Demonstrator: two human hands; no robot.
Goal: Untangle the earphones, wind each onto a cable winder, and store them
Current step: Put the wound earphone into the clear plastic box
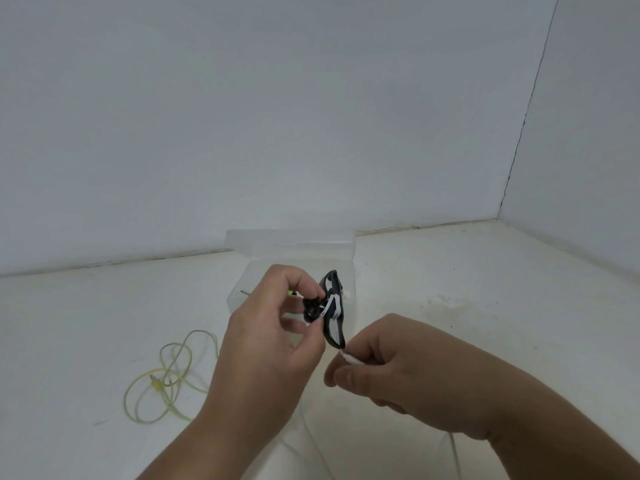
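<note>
White earphone cable [347, 357] was partly wound on a dark cable winder [333, 311], held above the table [485, 306] mid-frame. Clear plastic box [242, 299] stood just behind at 12 o'clock of the hands, lid [291, 242] open and leaning toward the wall [277, 116]; hands and winder blocked most of its inside. Yellow-green earphones [166, 372] lay loose in loops on the table at 8 o'clock, partly hidden by the left forearm. Left hand [266, 337] curled, fingertips pinching the winder's black side piece. Right hand [391, 362] curled narrow, thumb and forefinger pinching the white cable end at the winder's 6 o'clock tip.
</note>
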